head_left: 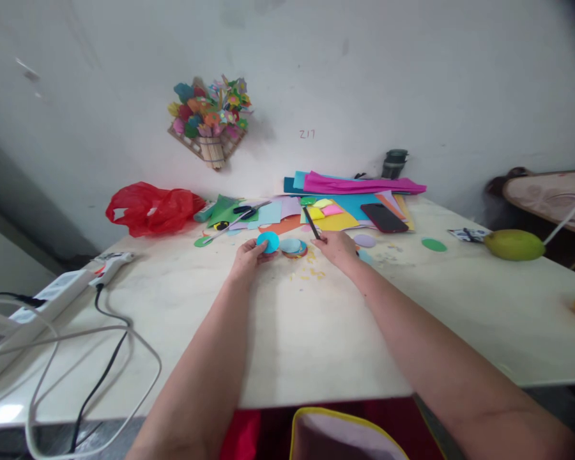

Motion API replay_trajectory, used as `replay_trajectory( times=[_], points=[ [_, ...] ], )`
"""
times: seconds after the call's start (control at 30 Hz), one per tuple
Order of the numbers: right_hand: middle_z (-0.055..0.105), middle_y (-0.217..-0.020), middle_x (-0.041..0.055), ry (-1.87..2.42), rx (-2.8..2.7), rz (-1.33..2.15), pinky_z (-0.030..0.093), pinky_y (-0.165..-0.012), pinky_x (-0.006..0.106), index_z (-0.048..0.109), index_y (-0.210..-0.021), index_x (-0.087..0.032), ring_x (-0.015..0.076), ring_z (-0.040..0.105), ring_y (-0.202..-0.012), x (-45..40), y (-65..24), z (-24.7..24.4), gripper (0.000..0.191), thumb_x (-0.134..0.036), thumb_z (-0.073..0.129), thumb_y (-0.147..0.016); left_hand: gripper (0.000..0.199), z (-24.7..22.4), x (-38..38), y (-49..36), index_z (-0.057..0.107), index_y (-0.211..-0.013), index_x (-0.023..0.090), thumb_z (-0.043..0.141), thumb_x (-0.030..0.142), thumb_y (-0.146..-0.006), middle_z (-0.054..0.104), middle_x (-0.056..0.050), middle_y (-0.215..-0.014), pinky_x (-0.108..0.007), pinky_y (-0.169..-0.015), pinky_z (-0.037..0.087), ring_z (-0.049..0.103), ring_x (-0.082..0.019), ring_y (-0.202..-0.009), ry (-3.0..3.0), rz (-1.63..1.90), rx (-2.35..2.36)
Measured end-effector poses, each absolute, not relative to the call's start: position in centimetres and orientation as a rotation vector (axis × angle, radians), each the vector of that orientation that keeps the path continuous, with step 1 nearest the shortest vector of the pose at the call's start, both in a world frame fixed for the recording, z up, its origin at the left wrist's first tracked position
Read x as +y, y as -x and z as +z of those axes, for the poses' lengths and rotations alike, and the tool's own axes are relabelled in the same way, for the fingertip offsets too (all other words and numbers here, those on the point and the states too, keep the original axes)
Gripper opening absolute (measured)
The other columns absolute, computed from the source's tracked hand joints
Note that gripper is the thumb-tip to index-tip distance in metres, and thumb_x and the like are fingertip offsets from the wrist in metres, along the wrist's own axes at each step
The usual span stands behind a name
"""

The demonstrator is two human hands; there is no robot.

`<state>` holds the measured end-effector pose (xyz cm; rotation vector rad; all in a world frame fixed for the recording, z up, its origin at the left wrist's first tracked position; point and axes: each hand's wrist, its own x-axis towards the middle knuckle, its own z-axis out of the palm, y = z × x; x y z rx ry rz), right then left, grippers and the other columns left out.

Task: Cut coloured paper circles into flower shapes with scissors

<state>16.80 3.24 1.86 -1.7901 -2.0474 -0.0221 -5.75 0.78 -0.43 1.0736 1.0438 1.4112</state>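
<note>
My left hand (250, 259) pinches a bright blue paper circle (269, 242) above the white table. To the right of it, my right hand (336, 249) is closed on a thin black stick-like tool (311, 222), which tilts up and to the left. Between the hands lies a small stack of paper circles (293, 248), pale blue on top. Small yellow paper scraps (311, 273) are scattered just in front of the stack. A lilac circle (365, 241) rests just beyond my right hand.
Coloured paper sheets, scissors (245, 210) and a phone (384, 218) lie behind my hands. A red plastic bag (154, 208) is at the back left, power strips (52, 297) and cables at the left, a green mango (514, 245) at the right.
</note>
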Motion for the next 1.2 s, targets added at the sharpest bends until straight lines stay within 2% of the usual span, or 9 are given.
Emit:
replay_trajectory(
  times=[0.17, 0.4, 0.53, 0.73, 0.9, 1.2],
  points=[
    [0.069, -0.089, 0.008, 1.86, -2.013, 0.061, 0.038, -0.061, 0.026, 0.068, -0.091, -0.02, 0.0208, 0.062, -0.083, 4.2, -17.4, 1.6, 0.033, -0.046, 0.05, -0.081, 0.044, -0.8, 0.9, 5.5, 0.056, -0.081, 0.014, 0.077, 0.043, -0.055, 0.066, -0.005, -0.068, -0.03, -0.063, 0.05, 0.066, -0.021, -0.068, -1.131, 1.395, 1.085],
    [0.067, -0.099, 0.0154, 1.926, -2.159, 0.07, 0.042, -0.07, 0.029, 0.068, -0.096, -0.015, 0.0252, 0.062, -0.093, 5.1, -15.8, 2.1, 0.033, -0.041, 0.053, -0.082, 0.043, -0.9, 0.9, 5.4, 0.057, -0.077, 0.014, 0.076, 0.046, -0.054, 0.067, -0.004, -0.068, -0.029, -0.065, 0.048, 0.065, -0.02, -0.069, -1.194, 1.376, 1.125],
    [0.067, -0.1, 0.015, 1.873, -2.154, -0.035, 0.043, -0.07, 0.029, 0.067, -0.099, -0.016, 0.0244, 0.062, -0.093, 5.6, -16.1, 2.8, 0.036, -0.041, 0.045, -0.086, 0.042, -0.9, 0.8, 5.4, 0.058, -0.076, 0.014, 0.075, 0.047, -0.056, 0.067, -0.004, -0.069, -0.029, -0.066, 0.048, 0.065, -0.019, -0.07, -1.214, 1.357, 1.132],
    [0.066, -0.1, 0.0194, 2.037, -2.233, -0.144, 0.044, -0.071, 0.032, 0.067, -0.1, -0.011, 0.0282, 0.062, -0.095, 4.2, -18.5, 3.7, 0.033, -0.033, 0.05, -0.082, 0.043, -0.8, 0.7, 5.2, 0.059, -0.074, 0.014, 0.077, 0.046, -0.053, 0.066, -0.004, -0.07, -0.03, -0.065, 0.048, 0.063, -0.018, -0.066, -1.188, 1.373, 1.101],
    [0.064, -0.109, 0.0167, 2.164, -2.22, 0.009, 0.046, -0.073, 0.033, 0.065, -0.106, -0.014, 0.0281, 0.06, -0.1, 3.3, -19.2, 3.7, 0.034, -0.025, 0.054, -0.076, 0.042, -0.7, 0.7, 5.2, 0.059, -0.074, 0.014, 0.078, 0.044, -0.052, 0.066, -0.003, -0.07, -0.029, -0.064, 0.048, 0.063, -0.018, -0.065, -1.159, 1.37, 1.088],
    [0.065, -0.106, 0.0152, 2.107, -2.271, 0.006, 0.045, -0.073, 0.03, 0.064, -0.106, -0.015, 0.0256, 0.061, -0.099, 3.0, -19.6, 3.5, 0.035, -0.019, 0.053, -0.073, 0.041, -0.5, 0.6, 5.2, 0.059, -0.075, 0.014, 0.078, 0.043, -0.052, 0.066, -0.004, -0.069, -0.03, -0.066, 0.047, 0.063, -0.019, -0.067, -1.194, 1.351, 1.104]
  ],
)
